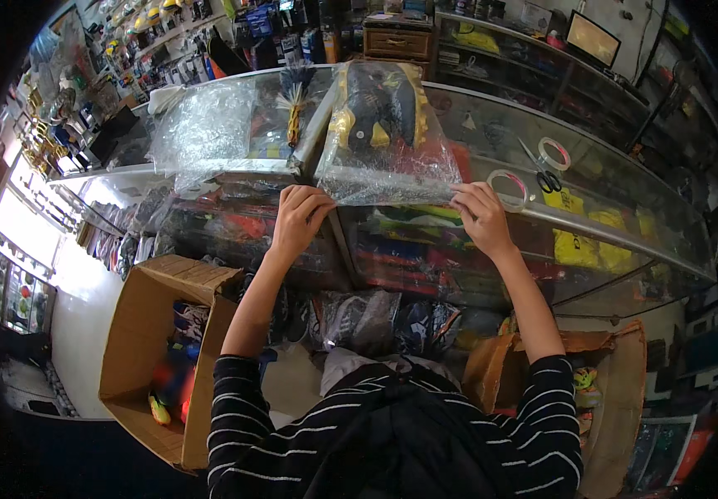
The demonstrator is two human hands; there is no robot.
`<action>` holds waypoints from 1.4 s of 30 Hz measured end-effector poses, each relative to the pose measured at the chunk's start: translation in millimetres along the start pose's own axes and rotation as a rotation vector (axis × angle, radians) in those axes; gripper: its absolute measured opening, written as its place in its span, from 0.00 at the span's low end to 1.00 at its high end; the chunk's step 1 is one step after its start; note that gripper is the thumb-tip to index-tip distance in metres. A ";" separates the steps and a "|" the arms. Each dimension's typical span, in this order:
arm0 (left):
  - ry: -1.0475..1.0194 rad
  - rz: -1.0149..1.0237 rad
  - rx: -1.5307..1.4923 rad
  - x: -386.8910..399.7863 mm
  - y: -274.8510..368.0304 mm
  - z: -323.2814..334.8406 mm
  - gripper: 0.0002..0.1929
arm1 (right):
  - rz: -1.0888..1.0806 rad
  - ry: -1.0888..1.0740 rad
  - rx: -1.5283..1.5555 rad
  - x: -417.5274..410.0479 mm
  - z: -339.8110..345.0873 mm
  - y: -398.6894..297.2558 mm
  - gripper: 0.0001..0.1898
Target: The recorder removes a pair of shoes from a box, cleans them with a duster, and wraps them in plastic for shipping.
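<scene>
On the glass display counter [484, 118] lies a clear plastic bag [390, 178], its near edge stretched between my two hands. Inside its far part is a black and gold item [384, 106], possibly a pair of shoes; the plastic's glare blurs it. My left hand [300, 215] pinches the bag's left near corner, and my right hand [480, 215] pinches the right one. Just right of my right hand lies a roll of clear tape [509, 189]. Beyond it are black-handled scissors [547, 179] and a second tape roll [554, 153].
More clear plastic bags [209, 118] lie on the counter's left part, beside a feather shuttlecock-like item with a yellow patterned handle [293, 125]. Open cardboard boxes stand at my left [140, 324] and right [624, 387]. Bagged shoes [359, 318] sit low before me. A monitor [592, 38] stands behind.
</scene>
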State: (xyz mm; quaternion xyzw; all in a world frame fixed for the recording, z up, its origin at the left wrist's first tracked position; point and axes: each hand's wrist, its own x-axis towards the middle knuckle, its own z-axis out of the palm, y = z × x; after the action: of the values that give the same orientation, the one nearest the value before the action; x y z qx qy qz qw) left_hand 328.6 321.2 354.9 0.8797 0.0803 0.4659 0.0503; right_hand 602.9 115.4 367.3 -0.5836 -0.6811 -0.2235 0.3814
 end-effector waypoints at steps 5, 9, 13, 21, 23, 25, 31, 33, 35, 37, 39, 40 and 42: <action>0.034 -0.130 -0.039 -5.6 -7.4 -6.8 0.03 | 0.338 -0.015 0.270 -2.7 0.4 7.9 0.05; 0.023 -0.316 -0.067 -1.3 -7.5 -6.4 0.04 | 0.405 0.045 0.419 2.0 4.7 8.0 0.06; 0.082 -0.524 -0.350 -1.1 -7.0 -0.3 0.05 | 0.648 0.040 0.607 5.9 4.1 3.5 0.10; -0.014 -0.613 -0.479 -1.5 -13.2 -0.5 0.09 | -0.162 0.083 -0.042 26.6 23.9 -47.7 0.08; -0.028 -0.630 -0.488 -1.5 -15.2 0.5 0.09 | -0.386 -0.007 -0.128 34.2 46.4 -63.9 0.09; -0.039 -0.648 -0.494 -2.5 -16.3 1.2 0.09 | -0.475 -0.041 -0.174 44.2 69.0 -71.5 0.10; -0.026 -0.740 -0.570 7.3 -0.8 -9.0 0.10 | -0.511 -0.082 -0.276 63.2 96.6 -59.0 0.08; 0.067 -0.134 0.094 12.9 10.4 -14.7 0.13 | -0.507 -0.070 -0.260 64.1 96.0 -58.7 0.08; -0.014 -0.058 0.057 11.6 10.6 -10.6 0.14 | -0.503 -0.058 -0.241 64.8 93.6 -62.1 0.07; -0.129 0.166 0.197 15.8 8.7 -0.7 0.12 | -0.506 -0.037 -0.250 64.6 90.5 -62.4 0.08; -0.112 0.187 0.226 16.2 -0.3 3.7 0.10 | -0.487 -0.052 -0.284 59.6 82.6 -58.2 0.09; -0.114 0.185 0.213 16.0 -6.5 2.7 0.09 | -0.468 -0.065 -0.316 56.1 77.3 -53.9 0.09; -0.109 0.193 0.180 17.0 -13.1 2.3 0.08 | -0.422 -0.066 -0.321 46.3 61.2 -38.8 0.09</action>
State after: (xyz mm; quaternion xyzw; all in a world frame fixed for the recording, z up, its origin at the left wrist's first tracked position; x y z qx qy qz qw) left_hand 338.6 337.2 365.3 0.9084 0.0337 0.4109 -0.0696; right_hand 548.3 181.6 371.6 -0.4886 -0.7556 -0.3841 0.2067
